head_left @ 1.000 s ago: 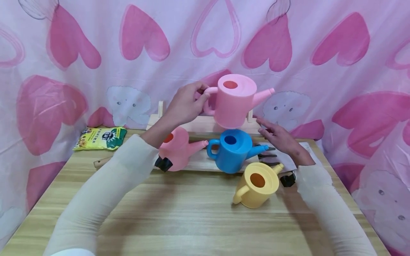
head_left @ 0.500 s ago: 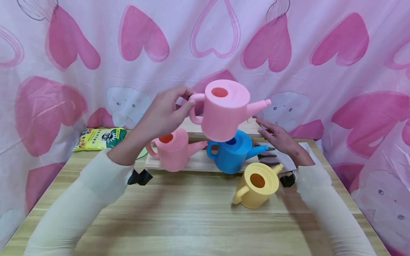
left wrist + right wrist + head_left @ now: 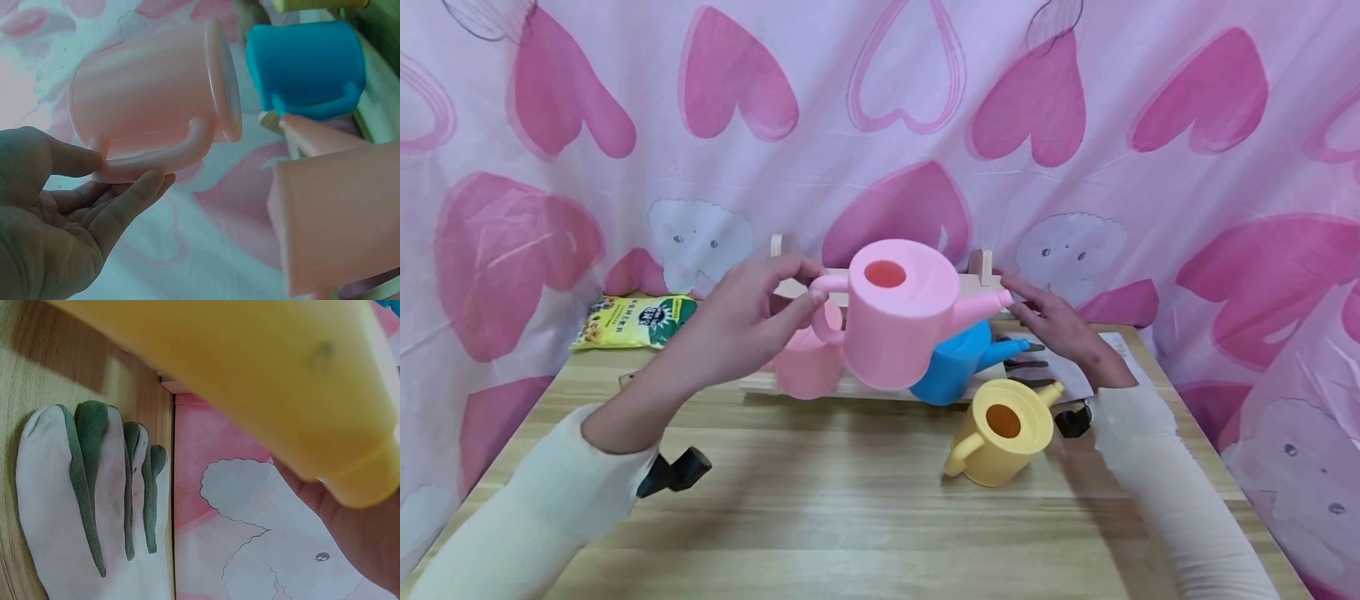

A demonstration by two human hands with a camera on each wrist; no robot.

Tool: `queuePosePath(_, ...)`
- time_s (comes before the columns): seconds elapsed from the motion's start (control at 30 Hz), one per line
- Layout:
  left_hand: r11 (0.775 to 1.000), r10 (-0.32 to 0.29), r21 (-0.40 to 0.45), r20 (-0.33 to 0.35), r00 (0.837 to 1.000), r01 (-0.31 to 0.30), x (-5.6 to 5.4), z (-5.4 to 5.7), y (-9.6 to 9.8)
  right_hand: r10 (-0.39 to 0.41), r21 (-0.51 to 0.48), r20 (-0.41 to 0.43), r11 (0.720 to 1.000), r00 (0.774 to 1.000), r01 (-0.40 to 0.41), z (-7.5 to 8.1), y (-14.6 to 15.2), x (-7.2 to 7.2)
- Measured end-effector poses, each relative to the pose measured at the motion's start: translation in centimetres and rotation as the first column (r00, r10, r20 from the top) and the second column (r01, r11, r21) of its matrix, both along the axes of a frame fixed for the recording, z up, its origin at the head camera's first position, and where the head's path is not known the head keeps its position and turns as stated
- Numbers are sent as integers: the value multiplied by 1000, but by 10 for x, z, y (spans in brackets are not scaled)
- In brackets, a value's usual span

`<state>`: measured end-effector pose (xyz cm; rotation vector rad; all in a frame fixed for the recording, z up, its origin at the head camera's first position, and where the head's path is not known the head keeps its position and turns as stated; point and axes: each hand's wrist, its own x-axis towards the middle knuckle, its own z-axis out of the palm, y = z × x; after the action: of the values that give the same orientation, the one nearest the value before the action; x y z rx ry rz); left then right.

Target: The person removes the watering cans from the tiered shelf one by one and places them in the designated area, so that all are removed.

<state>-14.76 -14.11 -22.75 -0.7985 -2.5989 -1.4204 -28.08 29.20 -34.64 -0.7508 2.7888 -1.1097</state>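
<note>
My left hand [image 3: 752,312] pinches the handle of a pink watering can [image 3: 895,333], held upright in the air over the wooden rack. In the left wrist view, thumb and fingers close on this handle. A second pink watering can [image 3: 805,367] stands partly hidden behind the lifted one, on the rack's lower board [image 3: 868,392]. Beside it a blue watering can [image 3: 947,375] is partly covered too. The yellow watering can [image 3: 1000,450] stands on the table in front. My right hand [image 3: 1056,329], fingers extended, is at the right end of the rack's upper board [image 3: 981,293].
A white work glove [image 3: 56,506] with green fingertips lies on the table at the right. At the back left is a yellow-green packet [image 3: 632,323]. A pink heart-patterned curtain [image 3: 895,150] hangs behind and at both sides. Upright wooden pegs [image 3: 983,265] rise from the rack.
The held pink watering can has come down, nearer and to the left with my left hand, uncovering the upper board's pegs and covering part of the blue can. My right hand stays put.
</note>
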Motion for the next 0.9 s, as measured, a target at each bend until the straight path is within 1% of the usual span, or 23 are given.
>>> queuePosePath(0.03, 1000, 9, -12, 6, 1000, -9, 3, -2, -1, 4, -1, 6, 1000, 1000, -3, 1, 0, 0)
queuePosePath(0.13, 998, 32, -46, -11, 999, -32, 13, -11, -4, 6, 3, 13, 1000, 1000, -6, 1, 0, -1)
queuePosePath(0.2, 999, 24, -28, -8, 1000, -25, 19, -19, -5, -4, 4, 17, 1000, 1000, 4, 2, 0, -1)
queuePosePath(0.27, 1000, 18, -3, 12, 1000, -18, 24, -27, -6, -9, 0, 17, 1000, 1000, 9, 2, 0, -1)
queuePosePath(0.37, 999, 5, 50, 66, 998, -8, 33, -41, -6, -25, -3, 25, 1000, 999, 25, 1, 0, -1)
queuePosePath(0.43, 999, 13, 46, 86, 996, -17, 39, -50, -6, -24, -7, 24, 1000, 999, 24, 0, 0, -2)
queuePosePath(0.5, 998, 0, 63, 104, 995, -7, 44, -59, -5, -19, -16, 21, 1000, 1000, 20, -1, 0, -3)
queuePosePath(0.63, 996, -24, 89, 107, 994, 15, 51, -74, -3, -20, -16, 14, 1000, 1000, 20, -1, 1, -3)
queuePosePath(0.73, 995, -24, 100, 121, 992, 12, 56, -85, -1, -19, 0, 6, 1000, 1000, 19, -1, 1, -1)
queuePosePath(0.9, 993, -14, 116, 207, 978, -10, 60, -102, 2, 0, 9, -11, 1000, 1000, 0, -2, 0, 0)
